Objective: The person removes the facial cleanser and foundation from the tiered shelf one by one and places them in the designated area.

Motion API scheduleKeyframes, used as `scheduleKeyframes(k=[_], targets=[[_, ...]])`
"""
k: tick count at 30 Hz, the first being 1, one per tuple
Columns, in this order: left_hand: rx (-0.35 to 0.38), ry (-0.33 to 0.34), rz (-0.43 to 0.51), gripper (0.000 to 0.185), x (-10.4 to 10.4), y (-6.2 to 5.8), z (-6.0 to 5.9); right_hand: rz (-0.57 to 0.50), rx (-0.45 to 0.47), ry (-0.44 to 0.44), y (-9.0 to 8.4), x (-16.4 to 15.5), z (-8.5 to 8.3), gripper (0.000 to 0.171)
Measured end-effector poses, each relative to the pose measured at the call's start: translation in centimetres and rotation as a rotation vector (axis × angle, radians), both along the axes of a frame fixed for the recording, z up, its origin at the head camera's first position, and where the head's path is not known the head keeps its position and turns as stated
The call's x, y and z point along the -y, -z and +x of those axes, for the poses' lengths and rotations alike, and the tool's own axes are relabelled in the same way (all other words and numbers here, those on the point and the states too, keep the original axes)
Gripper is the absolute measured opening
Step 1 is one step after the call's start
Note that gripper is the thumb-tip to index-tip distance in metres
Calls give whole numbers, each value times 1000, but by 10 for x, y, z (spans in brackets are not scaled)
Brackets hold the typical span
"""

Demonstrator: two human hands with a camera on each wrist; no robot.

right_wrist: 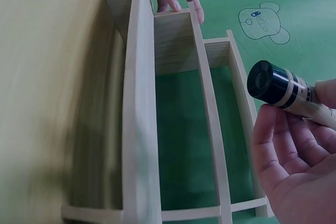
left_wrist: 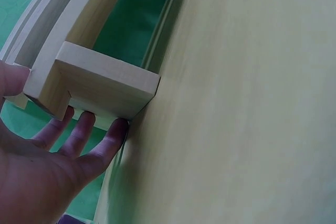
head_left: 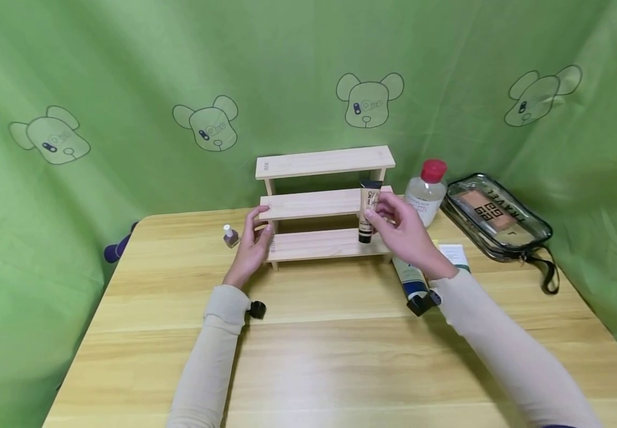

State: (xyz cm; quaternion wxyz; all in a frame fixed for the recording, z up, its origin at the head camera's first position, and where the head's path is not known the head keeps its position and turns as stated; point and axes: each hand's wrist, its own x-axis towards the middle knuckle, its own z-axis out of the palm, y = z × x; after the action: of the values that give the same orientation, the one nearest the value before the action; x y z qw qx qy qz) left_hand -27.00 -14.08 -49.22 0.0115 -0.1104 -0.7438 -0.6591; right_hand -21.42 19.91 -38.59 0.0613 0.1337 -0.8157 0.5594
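Note:
A three-tier wooden display rack (head_left: 308, 205) stands on the table. My left hand (head_left: 252, 246) holds its left end, with thumb and fingers at the tier ends and the side panel (left_wrist: 105, 85); the fingertips (left_wrist: 115, 129) lie against that panel. Between the thumb and fingers of my right hand (head_left: 407, 238) is a small beige cosmetic tube (head_left: 368, 208) with black lettering. It is upright, its black cap (right_wrist: 270, 83) pointing down, in front of the rack's right side. The right wrist view shows this hand (right_wrist: 302, 166) beside the tiers.
A nail polish bottle (head_left: 230, 236) stands left of the rack. To the right are a clear bottle with a red cap (head_left: 434, 171), a clear travel pouch (head_left: 501, 217), a blue-ended tube (head_left: 412, 279) and a white tube (head_left: 454, 255). A green curtain (head_left: 298, 71) hangs behind the table.

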Motion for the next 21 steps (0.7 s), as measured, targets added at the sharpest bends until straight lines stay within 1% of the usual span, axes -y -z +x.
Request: scheduleKeyframes(k=[5,15,21], targets=[[5,3,9,52,-1,0,0,29,44,15,3,-11,12,29],[-5,8,-2,48,-2,3,-1,100,16,-38,19,-31,39,23],[-14,1,-9,48,-1,2,-1,138,33,-12,27,-38,55,20]])
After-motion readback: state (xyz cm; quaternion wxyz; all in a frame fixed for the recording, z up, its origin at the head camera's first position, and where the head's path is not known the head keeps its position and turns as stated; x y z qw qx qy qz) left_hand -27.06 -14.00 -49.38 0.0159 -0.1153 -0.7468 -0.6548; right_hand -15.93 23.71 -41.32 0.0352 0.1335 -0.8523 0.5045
